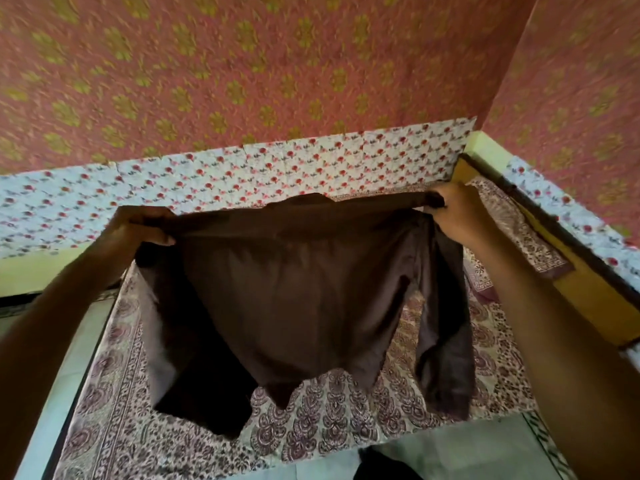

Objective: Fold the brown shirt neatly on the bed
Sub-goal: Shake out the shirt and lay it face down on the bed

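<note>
The brown shirt [294, 292] hangs spread out in the air above the bed [332, 410], its back toward me and both long sleeves dangling down. My left hand [142, 226] grips its left shoulder, fingers curled over the top edge. Gripping the right shoulder is my right hand [453, 213], at about the same height. The collar pokes up between the hands. The shirt's lower hem hovers just over the patterned bedsheet, and the left sleeve end droops near the sheet.
The bed wears a cream sheet with maroon paisley print. A floral-papered ledge [277, 168] runs along the far side under pink patterned walls. A yellow board [581, 285] lines the right side. Pale floor tiles [450, 448] lie at the near edge.
</note>
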Available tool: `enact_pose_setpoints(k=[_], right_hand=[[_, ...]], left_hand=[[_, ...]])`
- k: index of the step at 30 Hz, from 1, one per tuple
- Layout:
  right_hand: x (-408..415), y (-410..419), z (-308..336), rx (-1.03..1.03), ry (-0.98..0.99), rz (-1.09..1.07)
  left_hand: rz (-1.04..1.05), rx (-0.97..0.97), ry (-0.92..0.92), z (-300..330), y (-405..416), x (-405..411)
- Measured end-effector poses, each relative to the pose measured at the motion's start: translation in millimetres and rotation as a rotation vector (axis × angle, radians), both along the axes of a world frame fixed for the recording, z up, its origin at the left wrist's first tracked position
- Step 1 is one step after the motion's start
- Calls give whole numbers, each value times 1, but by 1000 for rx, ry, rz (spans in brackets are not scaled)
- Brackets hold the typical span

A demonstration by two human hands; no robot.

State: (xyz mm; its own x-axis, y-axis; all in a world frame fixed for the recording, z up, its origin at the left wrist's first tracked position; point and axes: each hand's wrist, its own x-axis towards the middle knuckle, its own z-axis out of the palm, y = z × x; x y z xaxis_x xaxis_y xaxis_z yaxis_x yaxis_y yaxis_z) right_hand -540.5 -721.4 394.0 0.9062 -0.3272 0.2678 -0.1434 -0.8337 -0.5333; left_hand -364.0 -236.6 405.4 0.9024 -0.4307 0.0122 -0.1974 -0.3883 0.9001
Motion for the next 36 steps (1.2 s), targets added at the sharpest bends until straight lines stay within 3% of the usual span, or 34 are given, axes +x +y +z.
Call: enact_pose_setpoints(k=[3,7,15,23,29,32,36], right_hand=[[48,-19,-16,-5,78,-12],[118,-58,-58,13,239,-39],[276,-127,-219,106,449,18],[412,-158,-405,3,494,37],[503,-164,-518,2,541,23],[537,-168,-557,45,560,-13],[573,-176,-583,109,618,-36]], left_hand=[[73,92,-64,-9,-21,42],[14,273,-134,-44,-54,103],[200,620,-94,-188,-139,241],[395,586,-86,-376,-179,351],[251,666,19,-493,-191,430],[217,784,-92,-544,-183,466],[90,850,-89,-591,-187,498]])
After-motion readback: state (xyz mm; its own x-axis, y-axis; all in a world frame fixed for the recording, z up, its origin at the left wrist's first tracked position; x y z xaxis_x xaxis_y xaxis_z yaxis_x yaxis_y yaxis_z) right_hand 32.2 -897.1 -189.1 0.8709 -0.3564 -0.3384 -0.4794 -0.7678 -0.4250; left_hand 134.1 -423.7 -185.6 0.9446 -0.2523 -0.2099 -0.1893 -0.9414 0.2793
